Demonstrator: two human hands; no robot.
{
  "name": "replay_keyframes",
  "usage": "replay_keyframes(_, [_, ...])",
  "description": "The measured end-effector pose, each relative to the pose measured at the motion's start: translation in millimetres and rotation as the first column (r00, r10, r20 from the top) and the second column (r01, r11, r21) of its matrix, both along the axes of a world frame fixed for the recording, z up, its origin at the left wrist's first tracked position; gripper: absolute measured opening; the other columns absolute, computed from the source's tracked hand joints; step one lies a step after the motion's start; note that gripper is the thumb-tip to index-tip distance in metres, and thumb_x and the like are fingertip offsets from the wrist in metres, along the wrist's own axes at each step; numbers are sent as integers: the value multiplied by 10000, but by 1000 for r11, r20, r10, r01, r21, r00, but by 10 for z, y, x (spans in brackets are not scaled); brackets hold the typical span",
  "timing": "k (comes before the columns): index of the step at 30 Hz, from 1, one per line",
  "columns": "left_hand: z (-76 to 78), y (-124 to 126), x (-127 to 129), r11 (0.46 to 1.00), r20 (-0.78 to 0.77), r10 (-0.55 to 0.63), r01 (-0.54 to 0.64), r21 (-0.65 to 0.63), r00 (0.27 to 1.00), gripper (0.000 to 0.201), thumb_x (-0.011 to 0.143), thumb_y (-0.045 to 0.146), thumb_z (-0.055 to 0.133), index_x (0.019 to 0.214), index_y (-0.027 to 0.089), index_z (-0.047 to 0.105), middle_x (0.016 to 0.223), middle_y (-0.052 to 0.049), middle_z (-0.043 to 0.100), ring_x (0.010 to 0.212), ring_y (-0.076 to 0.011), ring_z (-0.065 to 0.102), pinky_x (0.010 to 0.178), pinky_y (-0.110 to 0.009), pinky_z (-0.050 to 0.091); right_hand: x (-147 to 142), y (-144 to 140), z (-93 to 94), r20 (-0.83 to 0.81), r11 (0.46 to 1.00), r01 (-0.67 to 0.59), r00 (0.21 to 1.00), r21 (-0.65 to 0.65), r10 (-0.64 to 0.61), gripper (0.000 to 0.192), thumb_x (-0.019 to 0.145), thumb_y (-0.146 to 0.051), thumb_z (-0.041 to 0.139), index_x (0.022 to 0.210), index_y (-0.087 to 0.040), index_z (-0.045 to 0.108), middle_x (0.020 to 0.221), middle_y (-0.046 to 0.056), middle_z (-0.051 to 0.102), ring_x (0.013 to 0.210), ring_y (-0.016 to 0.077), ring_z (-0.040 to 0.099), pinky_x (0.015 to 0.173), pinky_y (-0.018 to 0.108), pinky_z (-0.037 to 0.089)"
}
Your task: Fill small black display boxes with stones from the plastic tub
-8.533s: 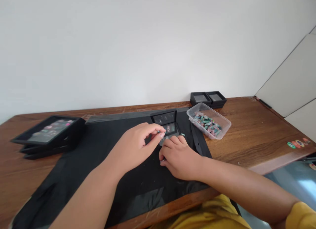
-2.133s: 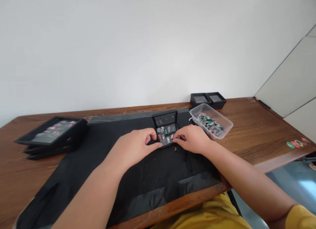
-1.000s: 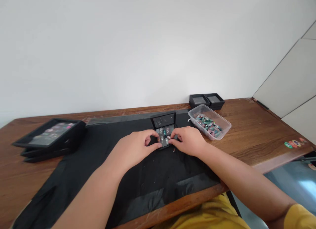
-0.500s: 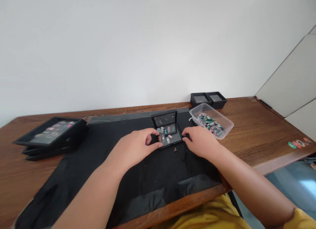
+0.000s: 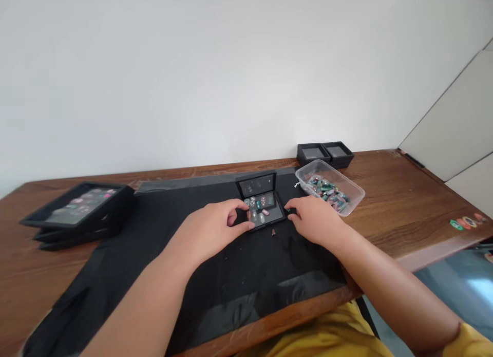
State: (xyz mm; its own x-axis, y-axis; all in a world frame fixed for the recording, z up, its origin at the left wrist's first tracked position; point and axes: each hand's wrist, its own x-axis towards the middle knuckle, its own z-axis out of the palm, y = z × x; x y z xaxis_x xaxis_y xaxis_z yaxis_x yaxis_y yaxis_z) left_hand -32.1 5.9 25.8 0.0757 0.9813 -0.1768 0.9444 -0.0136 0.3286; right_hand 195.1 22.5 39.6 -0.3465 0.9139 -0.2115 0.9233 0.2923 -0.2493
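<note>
My left hand [image 5: 215,228] gripped the small open box [image 5: 262,209] on the black mat [image 5: 154,254]; my right hand [image 5: 314,218] lay loosely curled beside it, holding nothing I could see. One plastic tub [image 5: 331,192] sat close right, two black boxes [image 5: 325,152] behind it.

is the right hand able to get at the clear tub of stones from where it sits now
Probably yes. The right hand rests on the black mat just short of the clear tub, which is open-topped, and nothing lies between them.
</note>
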Motion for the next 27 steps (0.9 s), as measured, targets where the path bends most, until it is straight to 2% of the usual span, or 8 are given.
replay_keyframes(4, [-5,1,-1,1000,-1,-8,8,0,1000,394,818,559,592,1068,285,724,716,24,616,617,-178,573,552,-294,313,-2,2,-7,23,1000,28,999,14,-28,216,970,-219,603,1125,-191,751,1122,99,780,1100,291,710,901,365,502])
replay_keyframes(9, [-20,-4,-16,1000,0,-17,17,-13,1000,411,819,579,574,1074,290,718,708,28,605,606,-179,560,554,-299,310,6,23,-55,9,999,27,1000,19,-28,351,964,-182,609,1311,-186,667,1257,125,741,1185,283,675,940,355,476])
replay_keyframes(13, [-41,0,-34,999,10,-32,32,-11,999,430,807,592,574,1088,299,718,708,30,605,606,-181,558,551,-299,307,12,41,-69,17,1000,15,1000,10,-15,260,963,-195,606,1194,-232,720,1189,89,765,1125,278,692,876,345,463])
replay_keyframes(18, [-51,2,-52,999,15,-40,40,-6,999,440,801,593,570,1101,305,715,720,26,606,608,-182,556,553,-299,311,5,38,-35,43,999,37,998,-18,-36,152,967,-221,602,1060,-228,722,1067,74,778,1030,269,711,765,327,433])
replay_keyframes(22, [-53,-7,-68,999,15,-37,37,-4,999,456,809,614,556,1105,306,715,711,26,605,601,-183,554,550,-299,310,-1,34,-18,66,995,92,994,-38,-90,174,972,-249,621,1119,-189,694,1114,102,768,1074,276,702,790,329,437])
replay_keyframes(27, [-55,-8,-72,999,32,-32,32,9,999,479,830,640,525,1104,299,719,694,24,611,596,-187,567,543,-300,314,7,29,0,102,991,119,988,-60,-112,174,989,-279,612,1085,-166,703,1139,122,759,1106,293,695,809,340,445])
